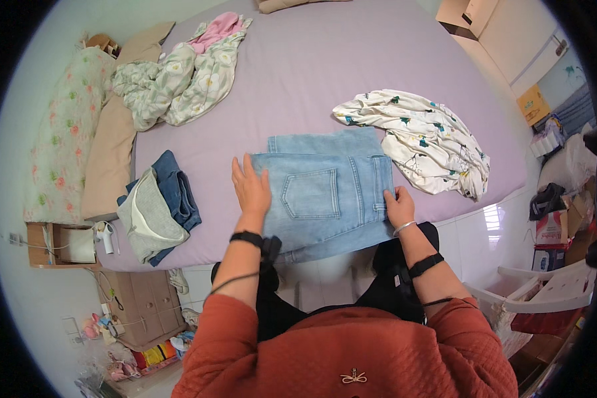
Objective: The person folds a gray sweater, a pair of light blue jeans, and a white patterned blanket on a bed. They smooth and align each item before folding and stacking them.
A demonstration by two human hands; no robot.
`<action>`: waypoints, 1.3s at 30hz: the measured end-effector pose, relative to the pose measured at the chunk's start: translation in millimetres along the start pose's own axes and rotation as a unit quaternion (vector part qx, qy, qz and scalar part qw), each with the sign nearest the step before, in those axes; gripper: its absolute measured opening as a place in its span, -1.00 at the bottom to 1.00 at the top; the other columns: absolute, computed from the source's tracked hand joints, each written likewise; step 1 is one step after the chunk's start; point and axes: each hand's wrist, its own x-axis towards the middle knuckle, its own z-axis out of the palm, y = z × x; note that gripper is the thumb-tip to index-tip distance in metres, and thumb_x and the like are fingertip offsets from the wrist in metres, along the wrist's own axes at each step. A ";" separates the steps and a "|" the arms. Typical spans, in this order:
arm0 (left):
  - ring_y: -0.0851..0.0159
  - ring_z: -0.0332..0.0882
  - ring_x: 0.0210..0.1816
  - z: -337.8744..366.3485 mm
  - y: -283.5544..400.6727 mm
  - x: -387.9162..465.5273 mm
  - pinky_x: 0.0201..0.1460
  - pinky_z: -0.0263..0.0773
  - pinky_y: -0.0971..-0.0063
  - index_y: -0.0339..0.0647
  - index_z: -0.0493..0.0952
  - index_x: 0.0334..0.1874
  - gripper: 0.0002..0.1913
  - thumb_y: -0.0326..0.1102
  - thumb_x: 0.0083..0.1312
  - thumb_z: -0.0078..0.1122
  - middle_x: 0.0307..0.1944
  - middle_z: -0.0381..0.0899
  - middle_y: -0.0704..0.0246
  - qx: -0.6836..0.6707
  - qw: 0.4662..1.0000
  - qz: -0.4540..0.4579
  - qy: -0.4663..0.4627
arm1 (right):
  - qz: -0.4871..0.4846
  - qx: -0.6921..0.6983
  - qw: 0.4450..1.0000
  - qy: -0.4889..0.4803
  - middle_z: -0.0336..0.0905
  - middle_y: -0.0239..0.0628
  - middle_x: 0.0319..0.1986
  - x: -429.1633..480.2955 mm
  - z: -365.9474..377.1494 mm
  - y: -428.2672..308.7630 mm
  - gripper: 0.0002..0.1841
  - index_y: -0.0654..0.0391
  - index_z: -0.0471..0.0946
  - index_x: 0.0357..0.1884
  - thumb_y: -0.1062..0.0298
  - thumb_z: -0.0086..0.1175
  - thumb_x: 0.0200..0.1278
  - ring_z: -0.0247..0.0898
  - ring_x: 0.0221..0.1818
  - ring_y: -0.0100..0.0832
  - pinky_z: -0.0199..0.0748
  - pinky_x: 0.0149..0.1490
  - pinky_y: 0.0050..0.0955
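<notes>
Light-blue denim jeans [308, 194] lie folded on the near edge of the bed, a back pocket facing up and the waistband to the right. My left hand [251, 189] rests along their left end, fingers apart and palm against the cloth. On the right, my right hand [399, 205] pinches the waistband, the thumb on top and the fingers partly hidden. Another folded layer of the denim shows beyond the top edge. Just past the waistband lies a crumpled white printed garment [428, 142].
Left on the lilac bedsheet [288, 74] sit a grey garment [151, 219] and dark-blue jeans [179, 191]. A rumpled floral quilt [194, 84] lies farther back. A small white appliance [105, 239] stands by the bedside shelf [42, 244]. A white plastic chair [547, 293] is at right.
</notes>
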 end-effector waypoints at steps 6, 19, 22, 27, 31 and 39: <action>-0.21 -0.01 0.46 -3.1 12.6 -70.1 0.45 0.07 0.08 -0.13 0.09 0.50 -0.18 -0.09 0.27 0.29 0.47 -0.05 -0.16 0.007 0.991 0.010 -0.131 | -0.012 -0.067 0.998 0.001 0.57 0.05 -0.31 2.8 -4.1 -4.9 -0.65 0.23 0.52 -0.20 0.12 0.20 0.18 0.51 -0.17 0.06 0.43 -0.05 -0.12; 0.16 0.59 -0.05 -60.8 6.9 -115.0 -0.02 0.51 0.26 -0.41 0.45 0.11 -0.48 -0.29 0.15 0.39 -0.05 0.61 0.14 -0.551 0.703 -0.405 -0.197 | 0.129 0.236 0.937 -0.223 0.60 -0.06 -0.15 2.7 -29.1 -33.8 -0.36 0.48 0.42 0.05 0.14 0.33 0.09 0.54 -0.15 -0.34 0.50 -0.06 -0.38; 0.19 0.60 -0.08 -97.3 12.2 -96.0 -0.08 0.54 0.26 -0.37 0.49 0.09 -0.56 -0.35 0.18 0.33 -0.07 0.62 0.18 -0.614 0.660 -0.377 -0.213 | 0.077 0.304 0.918 -0.242 0.61 -0.15 -0.15 -3.3 -49.3 -85.0 -0.55 0.40 0.48 0.01 0.29 0.22 0.17 0.55 -0.20 -0.36 0.51 -0.07 -0.39; 0.22 0.66 -0.14 -193.1 -14.6 -85.0 -0.12 0.58 0.29 -0.34 0.53 0.02 -0.65 -0.40 0.18 0.29 -0.14 0.66 0.23 -0.684 0.619 -0.338 -0.187 | 0.051 0.324 0.880 -0.343 0.63 -0.27 -0.27 -25.7 -89.1 -184.6 -0.72 0.32 0.56 -0.14 0.29 0.15 0.24 0.55 -0.27 -0.43 0.51 -0.13 -0.44; 0.27 0.68 -0.20 -269.4 -60.6 -72.0 -0.10 0.58 0.33 -0.33 0.57 -0.06 -0.72 -0.44 0.19 0.27 -0.18 0.68 0.27 -0.673 0.661 -0.310 -0.121 | 0.046 0.302 0.887 -0.347 0.60 -0.29 -0.33 -45.8 -44.5 -263.8 -0.71 0.31 0.57 -0.19 0.24 0.15 0.26 0.49 -0.35 -0.48 0.47 -0.22 -0.48; 0.24 0.64 -0.13 -412.6 -202.2 -62.0 -0.03 0.54 0.39 -0.44 0.47 0.13 -0.54 -0.44 0.17 0.28 -0.07 0.63 0.20 -0.548 0.802 -0.203 0.126 | -0.145 0.361 0.800 -0.457 0.58 -0.27 -0.19 -90.0 79.5 -414.5 -0.56 0.31 0.51 -0.04 0.08 0.16 0.33 0.47 -0.19 -0.49 0.46 -0.13 -0.46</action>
